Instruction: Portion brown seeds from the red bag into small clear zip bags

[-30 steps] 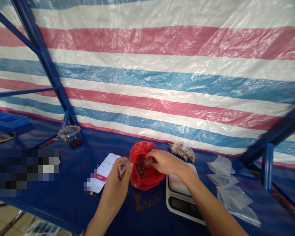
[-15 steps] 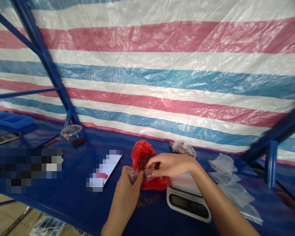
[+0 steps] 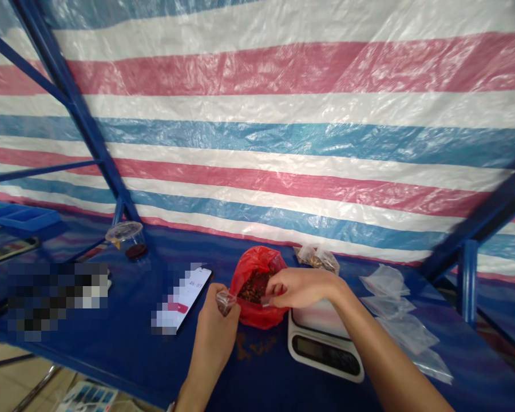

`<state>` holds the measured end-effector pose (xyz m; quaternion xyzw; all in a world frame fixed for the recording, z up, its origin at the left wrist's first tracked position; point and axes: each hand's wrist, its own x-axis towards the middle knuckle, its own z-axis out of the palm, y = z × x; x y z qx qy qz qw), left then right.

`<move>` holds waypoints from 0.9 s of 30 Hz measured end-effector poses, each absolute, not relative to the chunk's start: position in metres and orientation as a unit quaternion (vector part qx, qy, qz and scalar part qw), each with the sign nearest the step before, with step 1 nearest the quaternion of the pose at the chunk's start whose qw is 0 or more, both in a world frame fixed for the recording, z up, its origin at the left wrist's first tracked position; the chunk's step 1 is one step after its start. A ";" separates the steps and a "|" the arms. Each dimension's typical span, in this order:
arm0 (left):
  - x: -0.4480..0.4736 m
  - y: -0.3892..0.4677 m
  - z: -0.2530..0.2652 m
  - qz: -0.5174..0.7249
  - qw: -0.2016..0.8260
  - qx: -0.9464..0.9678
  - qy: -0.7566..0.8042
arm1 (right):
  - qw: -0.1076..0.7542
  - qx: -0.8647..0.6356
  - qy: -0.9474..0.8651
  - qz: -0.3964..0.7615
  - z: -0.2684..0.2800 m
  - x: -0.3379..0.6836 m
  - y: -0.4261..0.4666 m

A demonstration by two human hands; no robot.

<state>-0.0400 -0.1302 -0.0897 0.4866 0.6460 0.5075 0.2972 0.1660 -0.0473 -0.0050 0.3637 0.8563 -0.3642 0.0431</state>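
Bag of thin, crumpled red plastic (image 3: 264, 319) stands open on the blue-covered table (image 3: 124, 320), containing small dark reddish-brown pieces (image 3: 249, 290). Left hand (image 3: 214, 329) is at the near left edge of the red bag, fingers curled narrow around a small clear plastic pouch (image 3: 225, 298); whether the pouch has anything in it, I cannot tell. Right hand (image 3: 298, 288) is over the right side of the red bag, fingertips bent close together on a small translucent scoop-like piece (image 3: 266, 300); its full form is hidden by the fingers.

Brown residue (image 3: 254, 347) marks the table just in front of the red bag. White digital scale with a dark display (image 3: 326, 355) sits to the right of the bag, partly under the right forearm. Farther right of the bag lie about 4 flat, clear plastic pouches (image 3: 405, 332), overlapping. Behind the bag and to its right are at least 2 filled clear pouches (image 3: 318, 258). Left of the bag lies a smartphone with a lit white screen (image 3: 193, 297), partly pixelated; beyond it, farther left, stands a round clear plastic tub with dark contents (image 3: 126, 236).
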 end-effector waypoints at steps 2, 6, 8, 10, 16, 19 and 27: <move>-0.041 -0.128 -0.083 0.534 0.301 0.481 0.627 | 0.019 0.352 0.860 -0.369 -0.008 0.167 -0.045; -0.042 -0.127 -0.078 0.561 0.332 0.457 0.605 | -0.083 0.348 0.863 -0.356 -0.019 0.168 -0.037; -0.044 -0.127 -0.080 0.568 0.365 0.429 0.600 | -0.098 0.341 0.855 -0.379 -0.022 0.167 -0.034; -0.045 -0.127 -0.083 0.572 0.401 0.402 0.592 | -0.082 0.327 0.850 -0.405 -0.020 0.166 -0.034; -0.048 -0.130 -0.084 0.557 0.448 0.386 0.583 | 0.023 0.361 0.860 -0.360 -0.018 0.164 -0.041; -0.047 -0.129 -0.085 0.563 0.455 0.390 0.569 | -0.008 0.398 0.867 -0.300 -0.028 0.160 -0.041; -0.047 -0.124 -0.082 0.579 0.495 0.380 0.525 | -0.134 0.420 0.874 -0.202 -0.059 0.151 -0.029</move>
